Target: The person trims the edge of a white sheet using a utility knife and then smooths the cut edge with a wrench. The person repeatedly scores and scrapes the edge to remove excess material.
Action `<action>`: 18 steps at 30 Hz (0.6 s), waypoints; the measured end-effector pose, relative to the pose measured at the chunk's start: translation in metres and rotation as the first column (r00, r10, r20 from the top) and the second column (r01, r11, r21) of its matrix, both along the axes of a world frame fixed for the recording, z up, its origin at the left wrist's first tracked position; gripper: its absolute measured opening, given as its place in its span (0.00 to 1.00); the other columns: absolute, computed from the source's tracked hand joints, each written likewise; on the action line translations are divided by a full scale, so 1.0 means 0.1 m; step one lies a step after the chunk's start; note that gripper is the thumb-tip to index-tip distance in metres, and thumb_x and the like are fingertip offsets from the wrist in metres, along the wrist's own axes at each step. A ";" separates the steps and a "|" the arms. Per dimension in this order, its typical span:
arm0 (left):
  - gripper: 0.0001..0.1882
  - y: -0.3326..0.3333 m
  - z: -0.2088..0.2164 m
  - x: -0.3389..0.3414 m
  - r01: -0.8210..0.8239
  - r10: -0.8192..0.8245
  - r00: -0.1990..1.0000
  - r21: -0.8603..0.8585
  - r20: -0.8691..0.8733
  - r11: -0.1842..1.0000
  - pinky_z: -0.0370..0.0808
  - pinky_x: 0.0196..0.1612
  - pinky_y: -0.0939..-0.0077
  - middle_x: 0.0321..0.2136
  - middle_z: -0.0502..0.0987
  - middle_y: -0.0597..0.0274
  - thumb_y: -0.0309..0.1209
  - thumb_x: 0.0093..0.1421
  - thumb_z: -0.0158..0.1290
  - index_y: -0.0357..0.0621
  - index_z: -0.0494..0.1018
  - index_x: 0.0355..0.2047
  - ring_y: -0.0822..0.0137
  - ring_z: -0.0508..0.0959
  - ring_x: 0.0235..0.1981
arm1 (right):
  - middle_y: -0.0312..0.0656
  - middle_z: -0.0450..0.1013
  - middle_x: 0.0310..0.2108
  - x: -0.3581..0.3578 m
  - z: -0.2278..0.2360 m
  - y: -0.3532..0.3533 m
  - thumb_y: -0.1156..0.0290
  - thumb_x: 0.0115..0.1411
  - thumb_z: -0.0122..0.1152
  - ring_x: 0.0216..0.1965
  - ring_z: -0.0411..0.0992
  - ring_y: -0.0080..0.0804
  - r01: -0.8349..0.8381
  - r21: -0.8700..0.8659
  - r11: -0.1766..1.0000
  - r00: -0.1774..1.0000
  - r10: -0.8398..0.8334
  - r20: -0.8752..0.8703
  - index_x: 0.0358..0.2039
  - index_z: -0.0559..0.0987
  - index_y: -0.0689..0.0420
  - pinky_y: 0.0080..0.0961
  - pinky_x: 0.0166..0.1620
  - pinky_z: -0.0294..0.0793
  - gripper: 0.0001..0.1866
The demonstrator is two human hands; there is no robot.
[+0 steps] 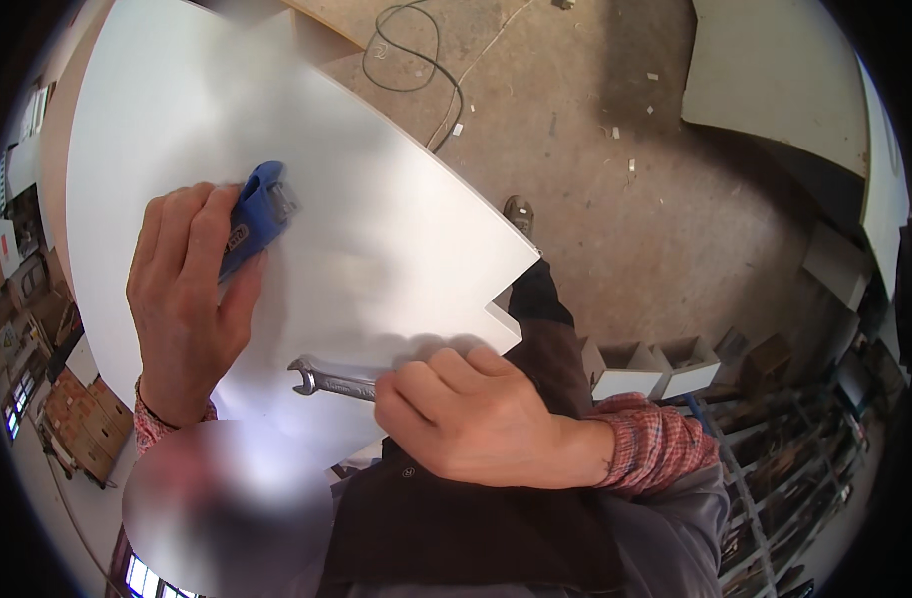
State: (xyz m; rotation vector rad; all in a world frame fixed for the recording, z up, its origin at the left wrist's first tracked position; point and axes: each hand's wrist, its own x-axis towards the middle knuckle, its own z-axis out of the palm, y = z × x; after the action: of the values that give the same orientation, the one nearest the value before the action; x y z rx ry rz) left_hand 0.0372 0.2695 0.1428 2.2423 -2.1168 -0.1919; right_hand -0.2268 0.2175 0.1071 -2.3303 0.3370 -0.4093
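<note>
i see the left hand (187, 299) closed around a blue tool (255, 214), pressed on the white board (396, 229) near its left edge. the right hand (471, 419) grips a steel wrench (326, 379) at the board's lower edge, its open head pointing left. below lies the concrete floor (615, 199), with a black cable (416, 60).

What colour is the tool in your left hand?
Blue, with a grey metal front end. The tool in the left hand shows best in the head view.
</note>
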 end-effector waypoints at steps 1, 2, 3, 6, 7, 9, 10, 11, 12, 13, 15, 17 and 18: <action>0.28 0.01 0.01 -0.01 -0.002 0.002 1.000 -0.024 0.010 1.000 0.78 0.51 0.56 0.49 0.77 0.47 0.20 0.47 0.65 0.32 0.74 0.52 0.45 0.78 0.51 | 0.35 0.68 0.28 -0.06 -0.02 -0.06 0.74 0.49 0.69 0.25 0.68 0.25 0.014 0.041 0.999 0.998 -0.017 0.056 0.34 0.79 0.60 0.24 0.27 0.65 0.11; 0.27 0.02 -0.01 0.00 0.020 -0.021 1.000 -0.068 -0.007 0.997 0.78 0.52 0.54 0.50 0.77 0.46 0.23 0.49 0.66 0.32 0.74 0.52 0.44 0.78 0.51 | 0.36 0.70 0.28 -0.13 -0.04 -0.13 0.75 0.50 0.69 0.25 0.68 0.26 0.031 0.083 0.996 0.993 -0.040 0.108 0.35 0.79 0.61 0.24 0.27 0.65 0.11; 0.27 0.03 -0.03 0.00 0.041 -0.044 0.999 -0.112 -0.024 0.993 0.79 0.52 0.52 0.50 0.77 0.45 0.26 0.51 0.66 0.32 0.74 0.52 0.43 0.78 0.52 | 0.39 0.75 0.29 -0.27 -0.05 -0.22 0.76 0.51 0.71 0.24 0.72 0.28 0.043 0.163 0.986 0.983 -0.070 0.167 0.35 0.79 0.63 0.26 0.24 0.65 0.12; 0.25 0.07 -0.06 -0.07 0.186 -0.216 0.968 -0.221 -0.124 0.957 0.79 0.53 0.45 0.51 0.77 0.44 0.38 0.59 0.64 0.34 0.75 0.51 0.41 0.79 0.52 | 0.41 0.78 0.27 -0.67 -0.21 -0.43 0.75 0.54 0.68 0.19 0.74 0.31 0.124 0.342 0.931 0.944 -0.218 0.250 0.34 0.79 0.64 0.28 0.21 0.73 0.09; 0.25 0.05 -0.06 -0.13 0.250 -0.299 0.940 -0.263 -0.167 0.932 0.79 0.52 0.42 0.51 0.77 0.44 0.42 0.62 0.63 0.34 0.75 0.51 0.40 0.79 0.52 | 0.41 0.76 0.23 -0.73 -0.21 -0.43 0.74 0.55 0.69 0.19 0.75 0.33 0.275 0.372 0.887 0.930 -0.343 0.130 0.35 0.80 0.65 0.29 0.21 0.73 0.10; 0.34 -0.03 -0.14 -0.38 0.308 -0.365 0.888 -0.228 -0.280 0.924 0.74 0.59 0.37 0.52 0.77 0.44 0.59 0.67 0.55 0.36 0.76 0.50 0.36 0.78 0.55 | 0.41 0.74 0.20 -0.64 -0.33 -0.54 0.74 0.55 0.69 0.18 0.74 0.34 0.313 0.352 0.882 0.918 -0.376 0.126 0.36 0.80 0.66 0.29 0.22 0.72 0.10; 0.36 -0.21 -0.16 -0.54 0.332 -0.396 0.856 -0.236 -0.331 0.914 0.74 0.58 0.36 0.53 0.77 0.43 0.62 0.65 0.57 0.35 0.76 0.47 0.36 0.78 0.56 | 0.41 0.74 0.20 -0.62 -0.46 -0.51 0.73 0.55 0.69 0.17 0.73 0.34 0.334 0.350 0.875 0.903 -0.403 0.147 0.36 0.81 0.66 0.28 0.22 0.71 0.10; 0.37 -0.36 -0.23 -0.62 0.369 -0.443 0.822 -0.259 -0.358 0.893 0.74 0.58 0.35 0.53 0.77 0.43 0.63 0.63 0.58 0.34 0.75 0.45 0.34 0.77 0.56 | 0.41 0.73 0.20 -0.60 -0.56 -0.49 0.73 0.56 0.68 0.17 0.73 0.35 0.363 0.367 0.856 0.885 -0.440 0.151 0.35 0.81 0.65 0.29 0.22 0.71 0.10; 0.37 -0.53 -0.29 -0.67 0.377 -0.454 0.811 -0.265 -0.368 0.888 0.74 0.58 0.36 0.50 0.77 0.46 0.63 0.61 0.59 0.34 0.75 0.43 0.37 0.77 0.55 | 0.41 0.73 0.20 -0.57 -0.65 -0.44 0.72 0.56 0.68 0.17 0.72 0.35 0.395 0.382 0.835 0.864 -0.479 0.153 0.35 0.81 0.65 0.29 0.22 0.71 0.09; 0.38 -0.66 -0.34 -0.66 0.397 -0.460 0.819 -0.240 -0.342 0.886 0.74 0.57 0.38 0.48 0.78 0.48 0.63 0.57 0.61 0.34 0.75 0.43 0.39 0.78 0.54 | 0.41 0.72 0.20 -0.54 -0.71 -0.42 0.72 0.57 0.68 0.17 0.72 0.36 0.430 0.397 0.811 0.842 -0.519 0.147 0.34 0.81 0.65 0.30 0.22 0.70 0.09; 0.39 -0.83 -0.39 -0.59 0.430 -0.467 0.825 -0.183 -0.317 0.884 0.75 0.53 0.43 0.45 0.78 0.51 0.63 0.52 0.64 0.35 0.76 0.42 0.44 0.78 0.51 | 0.41 0.72 0.20 -0.51 -0.80 -0.42 0.71 0.58 0.67 0.17 0.71 0.36 0.413 0.370 0.832 0.841 -0.504 0.196 0.33 0.81 0.64 0.30 0.22 0.70 0.08; 0.39 -0.95 -0.39 -0.51 0.463 -0.475 0.814 -0.119 -0.334 0.878 0.75 0.48 0.49 0.43 0.78 0.53 0.63 0.48 0.66 0.36 0.76 0.41 0.48 0.80 0.46 | 0.40 0.70 0.20 -0.50 -0.90 -0.40 0.69 0.59 0.68 0.17 0.70 0.35 0.364 0.313 0.877 0.855 -0.448 0.261 0.34 0.81 0.64 0.31 0.22 0.69 0.10; 0.40 -0.98 -0.41 -0.49 0.491 -0.493 0.790 -0.105 -0.366 0.865 0.74 0.46 0.51 0.41 0.78 0.54 0.63 0.47 0.67 0.36 0.76 0.42 0.49 0.79 0.43 | 0.39 0.70 0.20 -0.48 -0.92 -0.40 0.68 0.59 0.68 0.17 0.70 0.35 0.343 0.296 0.891 0.873 -0.419 0.251 0.35 0.81 0.64 0.31 0.21 0.68 0.11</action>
State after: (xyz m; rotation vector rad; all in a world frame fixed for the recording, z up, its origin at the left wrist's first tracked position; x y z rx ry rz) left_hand -0.0113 0.1716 0.1021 1.4312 -2.3992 -0.5905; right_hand -0.2749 0.1779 0.0154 -1.9144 0.6626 -0.8673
